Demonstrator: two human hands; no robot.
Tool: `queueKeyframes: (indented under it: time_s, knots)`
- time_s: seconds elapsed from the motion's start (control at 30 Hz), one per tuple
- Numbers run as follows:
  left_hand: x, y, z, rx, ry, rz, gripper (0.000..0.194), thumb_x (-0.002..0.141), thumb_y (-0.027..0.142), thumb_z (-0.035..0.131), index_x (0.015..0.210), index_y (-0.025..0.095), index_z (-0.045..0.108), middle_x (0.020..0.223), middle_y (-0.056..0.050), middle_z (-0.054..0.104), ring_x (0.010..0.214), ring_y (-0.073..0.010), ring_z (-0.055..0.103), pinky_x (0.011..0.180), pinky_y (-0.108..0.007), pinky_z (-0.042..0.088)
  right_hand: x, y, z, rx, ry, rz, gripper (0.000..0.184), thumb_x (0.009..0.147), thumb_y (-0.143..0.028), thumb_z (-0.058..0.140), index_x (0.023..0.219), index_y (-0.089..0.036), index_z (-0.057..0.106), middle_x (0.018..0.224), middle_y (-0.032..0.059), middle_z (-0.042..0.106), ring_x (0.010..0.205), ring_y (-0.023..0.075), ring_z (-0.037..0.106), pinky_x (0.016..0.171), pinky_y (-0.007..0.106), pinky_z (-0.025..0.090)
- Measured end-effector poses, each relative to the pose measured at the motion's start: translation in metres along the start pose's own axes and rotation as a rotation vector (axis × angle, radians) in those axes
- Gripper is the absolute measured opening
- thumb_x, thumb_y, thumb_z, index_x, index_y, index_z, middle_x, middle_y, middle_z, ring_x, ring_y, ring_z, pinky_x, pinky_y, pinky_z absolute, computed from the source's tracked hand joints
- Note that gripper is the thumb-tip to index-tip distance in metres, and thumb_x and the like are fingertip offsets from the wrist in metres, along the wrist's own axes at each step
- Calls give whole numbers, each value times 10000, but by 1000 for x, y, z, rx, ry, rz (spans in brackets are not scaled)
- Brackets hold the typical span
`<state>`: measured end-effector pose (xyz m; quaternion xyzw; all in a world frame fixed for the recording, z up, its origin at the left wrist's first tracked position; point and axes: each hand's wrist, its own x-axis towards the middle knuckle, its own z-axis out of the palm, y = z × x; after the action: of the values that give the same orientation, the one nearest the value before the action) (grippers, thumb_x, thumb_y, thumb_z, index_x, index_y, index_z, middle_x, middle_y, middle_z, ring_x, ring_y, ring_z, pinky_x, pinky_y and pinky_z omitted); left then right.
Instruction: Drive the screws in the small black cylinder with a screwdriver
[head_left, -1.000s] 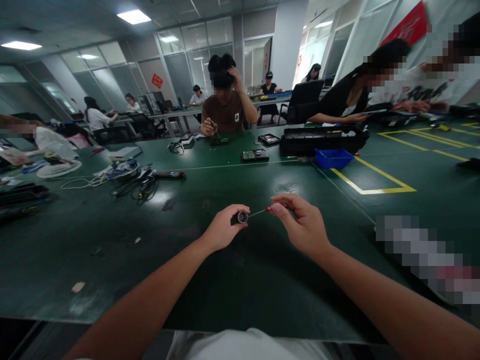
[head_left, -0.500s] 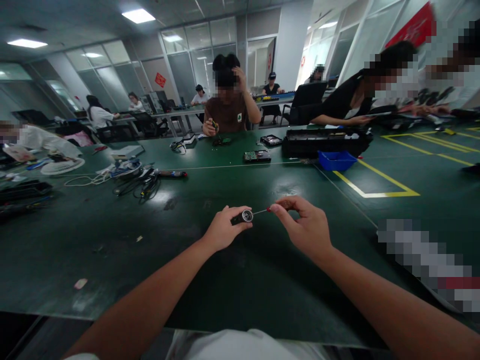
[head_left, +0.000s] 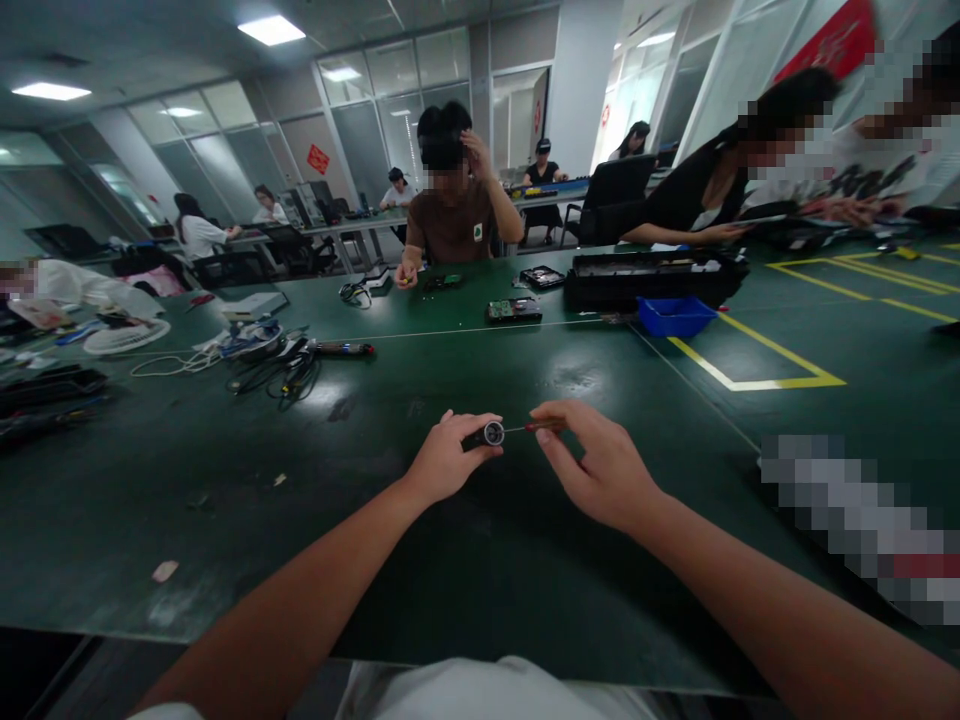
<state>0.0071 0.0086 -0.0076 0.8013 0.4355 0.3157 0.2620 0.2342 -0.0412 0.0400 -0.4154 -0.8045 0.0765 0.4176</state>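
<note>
My left hand (head_left: 446, 458) grips a small dark cylinder with a silver ring at its end (head_left: 493, 433), thumb below and fingers above. The round end is turned toward me and to the right; its inside is too small to make out. A screwdriver (head_left: 534, 427) with a thin metal shaft and a reddish handle is pinched in my right hand (head_left: 592, 455). Its shaft points left and its tip meets the cylinder's open end. Both hands are held above the green table (head_left: 465, 570), and part of the handle is hidden behind my fingers.
A bundle of cables (head_left: 289, 370) lies at the left, beside a white round object (head_left: 127, 337). Ahead are an opened hard drive (head_left: 514, 311), a blue tray (head_left: 677, 317) and a long black casing (head_left: 652, 280). Across the table sits a person in brown (head_left: 454, 225).
My right thumb and fingers have shifted on the screwdriver handle, and the shaft now lies more level. The cylinder moved slightly right. The person opposite lowered their tool hand.
</note>
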Motion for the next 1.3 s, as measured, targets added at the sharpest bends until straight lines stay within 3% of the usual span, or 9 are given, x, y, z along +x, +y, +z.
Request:
queueKeyframes:
  time_s: [0.17,0.3,0.47,0.57,0.73,0.9,1.0,1.17,1.3]
  knots:
    - [-1,4,0,23,4,11,408,851,376,717,1248,330,637,1208,-24,688,1163,-256,596,1177,-574,176,2,1,1,-79,14,116,229,985,-376,482,1008,-227,655,805,33,720,656,182,660,585,302,481]
    - [-1,6,1,51,13,33,384,846,352,728,1220,318,653,1189,-12,696,1119,-235,611,1149,-535,262,2,0,4,-129,33,77,240,997,-315,459,975,-197,666,717,20,688,577,156,620,556,285,437]
    - [-1,4,2,53,16,34,380,845,331,732,1217,320,656,1197,-10,695,1141,-233,609,1161,-529,244,0,-3,3,-103,8,-13,294,959,-201,449,1215,-128,574,826,67,688,704,189,639,649,314,483]
    - [0,3,1,44,28,33,386,841,343,736,1218,324,655,1189,-12,699,1137,-238,612,1159,-536,242,1,-1,2,-101,8,-33,300,964,-209,441,1221,-129,574,888,86,695,799,209,651,716,338,498]
    - [-1,4,0,44,26,53,391,845,361,732,1225,322,647,1199,-6,696,1133,-235,613,1154,-539,240,2,3,3,-162,-18,53,264,1012,-302,427,1080,-186,654,762,34,705,621,171,636,592,300,447]
    - [-1,4,0,49,17,78,383,853,355,723,1226,305,653,1179,-11,701,1098,-233,619,1109,-483,325,2,-3,1,-119,-47,5,356,973,-224,451,1310,-137,526,842,72,692,704,195,642,648,326,490]
    - [-1,3,-1,60,36,72,391,846,341,731,1228,300,656,1165,-14,704,1083,-233,613,1055,-442,382,2,-7,-1,-89,-57,-2,374,960,-204,444,1325,-140,497,919,95,690,823,223,654,729,365,515]
    - [-1,2,-1,70,25,85,385,855,368,719,1230,311,654,1186,-5,700,1092,-231,614,1050,-435,381,3,-7,-1,-122,-115,138,318,1016,-303,390,1231,-164,579,771,43,690,624,187,639,582,316,468]
    - [-1,2,-1,75,15,98,382,854,366,722,1225,305,656,1196,-9,698,1102,-228,620,1066,-435,364,2,-7,0,-101,-90,85,358,983,-245,430,1310,-130,518,759,44,668,626,186,629,592,316,469]
